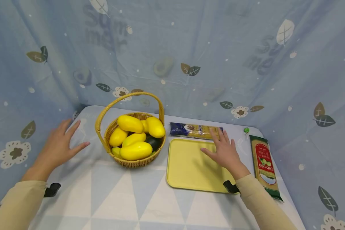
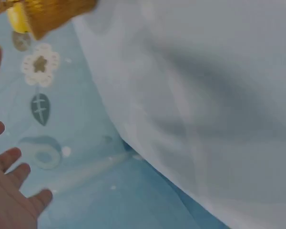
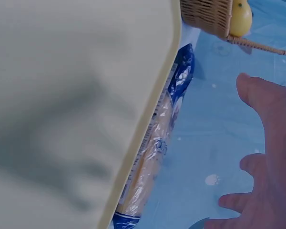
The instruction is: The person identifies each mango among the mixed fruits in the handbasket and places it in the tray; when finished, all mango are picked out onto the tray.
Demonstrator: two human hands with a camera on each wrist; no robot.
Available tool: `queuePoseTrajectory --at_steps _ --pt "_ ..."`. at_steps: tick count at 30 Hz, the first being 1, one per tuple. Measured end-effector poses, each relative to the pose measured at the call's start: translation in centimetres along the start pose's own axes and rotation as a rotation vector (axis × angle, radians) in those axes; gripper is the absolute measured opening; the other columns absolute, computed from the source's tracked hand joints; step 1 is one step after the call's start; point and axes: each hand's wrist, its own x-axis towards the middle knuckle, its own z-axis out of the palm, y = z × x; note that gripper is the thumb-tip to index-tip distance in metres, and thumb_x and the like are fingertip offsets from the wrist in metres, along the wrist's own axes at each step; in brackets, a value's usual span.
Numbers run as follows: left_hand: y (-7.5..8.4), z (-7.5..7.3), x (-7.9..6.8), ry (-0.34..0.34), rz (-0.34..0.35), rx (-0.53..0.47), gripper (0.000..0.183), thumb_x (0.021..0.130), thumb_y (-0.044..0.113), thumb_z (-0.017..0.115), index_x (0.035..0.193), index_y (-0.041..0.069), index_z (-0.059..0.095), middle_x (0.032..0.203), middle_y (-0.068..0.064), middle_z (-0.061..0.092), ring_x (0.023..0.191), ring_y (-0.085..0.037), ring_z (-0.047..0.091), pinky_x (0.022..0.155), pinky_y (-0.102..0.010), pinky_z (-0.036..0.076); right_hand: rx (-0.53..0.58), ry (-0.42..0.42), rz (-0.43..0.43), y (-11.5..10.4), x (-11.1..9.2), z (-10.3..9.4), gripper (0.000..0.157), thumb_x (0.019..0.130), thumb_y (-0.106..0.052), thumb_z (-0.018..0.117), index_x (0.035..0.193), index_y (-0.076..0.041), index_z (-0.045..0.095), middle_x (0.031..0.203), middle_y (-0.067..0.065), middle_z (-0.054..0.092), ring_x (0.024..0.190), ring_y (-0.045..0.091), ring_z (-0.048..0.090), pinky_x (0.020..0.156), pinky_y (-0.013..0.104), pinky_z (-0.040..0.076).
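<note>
Blue curtain with leaves and flowers wraps right round our spot, and we've got a white table with pale blue triangles on it. Far left, our left hand pokes out of a beige sleeve, fingers spread, thumb pointing toward the basket, nothing in its grip. Going right from those fingers we hit the wicker basket, near the thumb tip but apart from it, with a tall handle arching over. It's piled with yellow fruit, plus a dark green thing tucked in on the right that we can't really make out. Next along is our yellow tray, lying flat with our hand's shadow across it. Just behind its far edge lies a blue and gold packet. Our right hand hovers above the tray, fingers apart, gripping nothing. From the head view its fingertips overlap that packet, but the right wrist view shows a gap between them. Further right we've a little green lollipop near the back corner, then a red and gold packet along the table's right edge.
</note>
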Motion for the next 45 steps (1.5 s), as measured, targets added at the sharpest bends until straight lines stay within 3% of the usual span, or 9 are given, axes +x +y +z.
queuePoseTrajectory --at_steps 5,9,12,14,16,19,29,37,45 --pt "1.7 -0.8 0.2 0.077 -0.014 -0.239 0.080 0.089 0.030 0.080 0.151 -0.001 0.040 0.157 -0.028 0.030 0.139 -0.054 0.029 0.111 -0.076 0.024 0.027 0.018 -0.056 -0.7 -0.3 -0.2 0.092 0.094 -0.064 0.061 0.164 -0.018 0.023 0.163 0.024 0.026 0.144 0.051 0.031 0.113 0.074 0.026" --pt "3.2 -1.2 0.3 0.152 0.010 -0.356 0.065 0.090 0.020 0.080 0.143 -0.001 0.048 0.148 -0.025 0.042 0.135 -0.050 0.038 0.111 -0.069 0.031 0.071 0.027 -0.095 -1.6 -0.5 -0.3 0.084 0.094 -0.058 0.065 0.161 -0.018 0.033 0.156 0.022 0.040 0.134 0.049 0.045 0.107 0.073 0.036" --pt "4.5 -1.6 0.5 0.227 0.054 -0.402 0.060 0.088 0.011 0.081 0.141 0.002 0.053 0.139 -0.021 0.051 0.127 -0.039 0.048 0.117 -0.038 0.039 0.114 0.033 -0.127 -2.4 -0.7 -0.3 0.076 0.094 -0.053 0.069 0.157 -0.018 0.043 0.152 0.019 0.044 0.133 0.046 0.047 0.103 0.069 0.042" --pt "5.3 -1.9 0.6 0.273 0.088 -0.428 0.061 0.085 0.002 0.082 0.140 0.003 0.055 0.135 -0.018 0.056 0.125 -0.023 0.053 0.111 -0.016 0.038 0.146 0.031 -0.149 -3.0 -0.8 -0.2 0.072 0.094 -0.050 0.070 0.154 -0.018 0.047 0.151 0.017 0.046 0.134 0.043 0.047 0.102 0.065 0.046" --pt "6.1 -2.1 0.9 0.311 0.127 -0.457 0.065 0.080 -0.006 0.082 0.139 0.004 0.057 0.133 -0.016 0.059 0.124 -0.006 0.053 0.102 -0.003 0.035 0.180 0.023 -0.175 -3.7 -0.9 -0.1 0.068 0.095 -0.048 0.070 0.153 -0.018 0.050 0.151 0.016 0.046 0.136 0.041 0.046 0.103 0.063 0.046" --pt "7.2 -2.4 1.3 0.338 0.182 -0.483 0.076 0.076 -0.015 0.081 0.145 0.007 0.055 0.134 -0.015 0.061 0.123 0.008 0.050 0.100 -0.004 0.040 0.232 0.000 -0.215 -4.6 -0.8 0.0 0.064 0.096 -0.046 0.069 0.152 -0.020 0.051 0.151 0.014 0.047 0.138 0.039 0.044 0.106 0.062 0.046" --pt "8.5 -1.5 2.0 0.329 0.263 -0.480 0.088 0.077 -0.019 0.078 0.153 0.014 0.048 0.125 -0.014 0.070 0.108 0.018 0.055 0.089 -0.003 0.046 0.391 -0.137 -0.333 -8.7 0.3 1.0 0.056 0.100 -0.041 0.066 0.152 -0.024 0.051 0.156 0.006 0.043 0.144 0.032 0.039 0.114 0.057 0.040" --pt "8.5 -1.4 2.0 0.314 0.262 -0.469 0.090 0.077 -0.018 0.079 0.154 0.014 0.046 0.122 -0.013 0.072 0.104 0.020 0.056 0.085 -0.003 0.047 0.486 -0.143 -0.452 -12.6 2.2 2.3 0.053 0.099 -0.026 0.069 0.149 -0.020 0.054 0.152 0.006 0.047 0.139 0.026 0.046 0.112 0.048 0.045" --pt "8.5 -1.5 2.1 0.305 0.249 -0.496 0.088 0.078 -0.018 0.077 0.154 0.016 0.047 0.120 -0.013 0.072 0.102 0.019 0.058 0.083 -0.005 0.049 0.507 -0.224 -0.554 -16.3 4.1 3.5 0.051 0.101 -0.031 0.066 0.150 -0.022 0.053 0.155 0.004 0.044 0.143 0.022 0.041 0.114 0.043 0.043"
